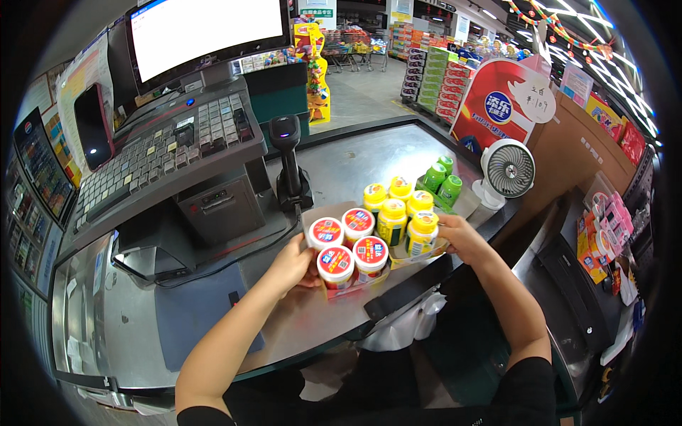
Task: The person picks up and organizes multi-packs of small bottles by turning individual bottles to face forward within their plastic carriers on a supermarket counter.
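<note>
My left hand (296,266) grips the left side of an open display box (333,294) that holds several white tubs with red lids (357,222). On the other side, my right hand (459,237) has its fingers on the right end of a second open box (418,259), filled with several yellow bottles (393,215). The two boxes sit side by side, close together, over the metal counter (349,154). Just behind the yellow bottles are several green bottles (450,190) in another tray. The fingertips of both hands are partly hidden by the boxes.
A barcode scanner (288,154) stands on its base behind the tubs. To the left are a keyboard (160,154), a monitor (208,37) and a phone (94,128). A small white fan (508,169) is at the right. Plastic bags (407,325) hang at the counter's front edge.
</note>
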Available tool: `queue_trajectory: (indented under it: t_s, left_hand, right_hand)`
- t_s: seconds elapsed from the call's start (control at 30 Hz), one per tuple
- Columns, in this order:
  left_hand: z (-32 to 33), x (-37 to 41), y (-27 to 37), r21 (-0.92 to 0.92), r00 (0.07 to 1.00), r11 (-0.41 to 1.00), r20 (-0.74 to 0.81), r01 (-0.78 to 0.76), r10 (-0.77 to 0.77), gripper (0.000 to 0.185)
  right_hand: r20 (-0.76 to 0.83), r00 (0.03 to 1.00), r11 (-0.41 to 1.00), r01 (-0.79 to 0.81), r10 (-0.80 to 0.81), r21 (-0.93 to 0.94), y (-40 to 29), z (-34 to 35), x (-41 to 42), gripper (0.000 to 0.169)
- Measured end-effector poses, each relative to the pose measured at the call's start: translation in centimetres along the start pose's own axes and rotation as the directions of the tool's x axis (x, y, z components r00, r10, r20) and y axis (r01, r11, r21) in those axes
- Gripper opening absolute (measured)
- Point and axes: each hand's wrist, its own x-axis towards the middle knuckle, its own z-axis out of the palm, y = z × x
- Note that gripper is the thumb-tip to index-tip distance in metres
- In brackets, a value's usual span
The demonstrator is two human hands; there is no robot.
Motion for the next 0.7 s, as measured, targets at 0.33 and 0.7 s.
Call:
queue_trajectory:
  t_s: [0.33, 0.7]
  left_hand:
    - [4.2, 4.0, -0.7, 0.436, 0.781, 0.806, -0.297, -0.400, 0.549, 0.042]
    - [10.3, -1.7, 2.4, 0.773, 0.326, -0.116, 0.392, -0.624, 0.860, 0.026]
  right_hand:
    - [-0.124, 0.988, 0.964, -0.121, 0.094, -0.235, -0.6, -4.1, -0.5, 0.019]
    - [-0.092, 0.994, 0.925, -0.093, 0.064, -0.369, 0.9, -2.6, 2.6, 0.024]
